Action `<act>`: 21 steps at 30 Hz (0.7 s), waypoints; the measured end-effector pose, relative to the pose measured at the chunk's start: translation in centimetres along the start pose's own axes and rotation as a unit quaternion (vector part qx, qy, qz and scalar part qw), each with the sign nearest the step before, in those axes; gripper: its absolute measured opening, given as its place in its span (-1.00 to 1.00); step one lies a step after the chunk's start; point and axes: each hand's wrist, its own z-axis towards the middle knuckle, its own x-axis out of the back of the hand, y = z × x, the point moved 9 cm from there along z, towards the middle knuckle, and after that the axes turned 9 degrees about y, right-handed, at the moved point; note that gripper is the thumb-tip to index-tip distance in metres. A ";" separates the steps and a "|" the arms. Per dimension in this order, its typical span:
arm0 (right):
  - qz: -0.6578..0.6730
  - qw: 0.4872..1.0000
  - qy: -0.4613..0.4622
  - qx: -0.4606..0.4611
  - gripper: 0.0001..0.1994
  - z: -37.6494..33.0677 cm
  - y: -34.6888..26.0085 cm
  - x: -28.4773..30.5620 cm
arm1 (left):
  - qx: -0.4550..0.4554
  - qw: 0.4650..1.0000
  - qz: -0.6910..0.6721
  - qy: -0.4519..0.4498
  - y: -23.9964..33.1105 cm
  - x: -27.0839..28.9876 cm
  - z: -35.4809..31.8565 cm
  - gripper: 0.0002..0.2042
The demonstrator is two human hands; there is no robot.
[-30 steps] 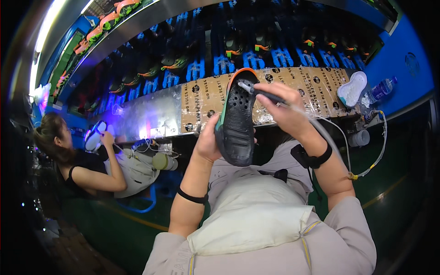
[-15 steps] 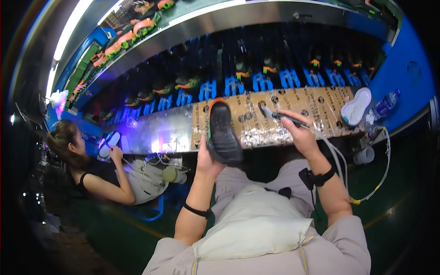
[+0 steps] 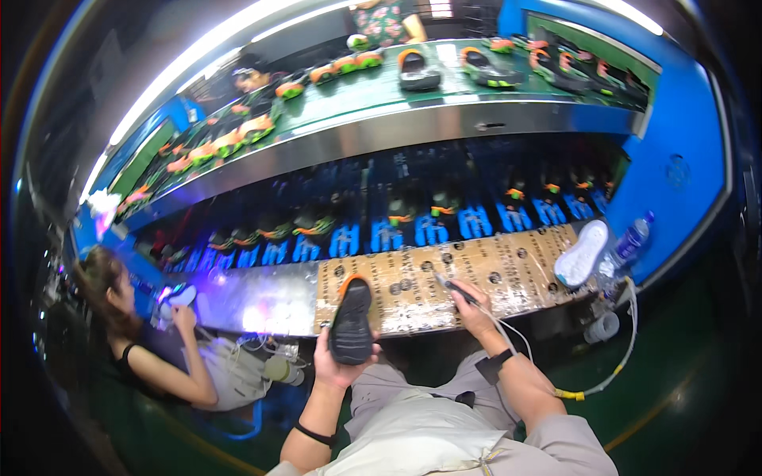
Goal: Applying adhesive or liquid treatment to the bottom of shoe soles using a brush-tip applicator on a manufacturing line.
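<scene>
My left hand (image 3: 329,366) is closed round the lower end of a black shoe sole (image 3: 352,324) with an orange-rimmed far end. The sole is held up at the near edge of the cardboard-covered bench (image 3: 405,305). A slim dark brush (image 3: 454,286) with a pale hose (image 3: 516,333) trailing from it sits in my right hand (image 3: 478,317). That hand's fingers are closed on the handle, to the right of the sole and over the cardboard. The brush tip is blurred and apart from the sole.
A white sole-shaped piece (image 3: 582,255) and a bottle (image 3: 633,238) lie at the bench's right end. Blue racks (image 3: 432,230) bearing shoe parts line its back; a green conveyor (image 3: 341,89) with more runs above. A co-worker (image 3: 159,357) sits at left.
My view has tipped upward, bringing the conveyor into sight. Both hands keep their hold on the sole and brush. The brush tip now points more to the upper left, beside the sole.
</scene>
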 end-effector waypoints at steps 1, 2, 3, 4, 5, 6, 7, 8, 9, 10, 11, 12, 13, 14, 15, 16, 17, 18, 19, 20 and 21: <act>0.007 1.000 0.010 -0.011 -0.74 0.0 0.2 0.4 | 0.007 1.000 0.024 -0.017 -0.1 -0.7 0.2 -0.18; -0.012 0.999 0.026 0.042 -0.75 0.3 -0.3 0.9 | 0.030 0.997 0.049 -0.052 0.0 -2.1 0.5 -0.18; -0.026 0.997 0.029 0.072 -0.75 0.5 -0.2 0.7 | 0.046 0.993 0.072 -0.083 0.4 -3.4 0.6 -0.18; -0.021 0.999 0.017 0.042 -0.75 0.6 -0.3 0.3 | 0.044 0.988 0.099 -0.111 1.2 -4.9 0.9 -0.18; -0.018 1.000 0.005 0.011 -0.76 0.5 -0.6 -0.1 | 0.042 0.981 0.125 -0.139 2.1 -6.7 1.1 -0.18; -0.019 1.000 0.008 0.020 -0.76 0.5 -0.5 0.1 | 0.052 0.979 0.133 -0.146 2.9 -9.0 1.3 -0.18; -0.018 0.999 0.011 0.031 -0.76 0.5 -0.4 0.1 | 0.060 0.976 0.141 -0.156 3.8 -11.9 1.4 -0.17; -0.020 0.999 0.018 0.032 -0.76 0.4 -0.1 0.2 | 0.004 0.971 0.177 -0.163 5.6 -15.3 1.6 -0.16; -0.019 0.999 0.008 0.040 -0.76 0.1 0.1 0.3 | -0.050 0.961 0.211 -0.171 7.4 -18.7 2.2 -0.15; -0.022 0.999 0.010 0.026 -0.75 0.0 0.6 0.4 | -0.076 0.951 0.209 -0.216 9.1 -22.4 2.5 -0.14; -0.024 1.000 0.014 0.012 -0.75 0.1 1.0 0.2 | -0.100 0.937 0.210 -0.262 11.1 -25.8 2.9 -0.13; -0.018 1.000 0.013 0.018 -0.75 -0.1 1.0 -0.1 | -0.137 0.919 0.203 -0.308 13.6 -28.7 3.4 -0.15; -0.016 1.000 0.010 0.025 -0.75 -0.3 1.0 -0.2 | -0.166 0.899 0.195 -0.356 15.7 -31.0 4.2 -0.16; -0.029 0.999 0.000 0.014 -0.74 -0.5 1.0 -0.4 | -0.205 0.925 0.142 -0.285 18.6 -31.0 5.9 -0.17; -0.047 0.999 -0.004 0.001 -0.74 -0.4 0.9 -0.2 | -0.235 0.944 0.085 -0.215 20.3 -30.9 7.0 -0.18; -0.032 0.999 -0.016 -0.041 -0.73 -0.6 -0.3 -0.4 | -0.222 0.959 0.077 -0.161 20.8 -30.5 7.9 -0.18; -0.042 0.999 -0.009 -0.011 -0.73 -0.4 0.4 -0.4 | -0.266 0.954 0.107 -0.089 21.6 -29.7 8.3 -0.21; -0.043 0.999 -0.011 -0.021 -0.73 -0.4 0.2 -0.5 | -0.329 0.927 0.172 -0.059 22.4 -29.5 8.1 -0.25; -0.044 0.998 -0.014 -0.032 -0.73 -0.4 0.0 -0.5 | -0.390 0.890 0.234 -0.027 23.4 -29.1 8.1 -0.29; -0.042 0.999 -0.013 -0.031 -0.73 -0.3 0.1 -0.4 | -0.390 0.889 0.236 -0.028 24.0 -28.7 8.5 -0.29; -0.045 0.999 -0.013 -0.017 -0.73 -0.2 0.1 -0.3 | -0.448 0.840 0.306 -0.002 25.2 -28.5 8.0 -0.39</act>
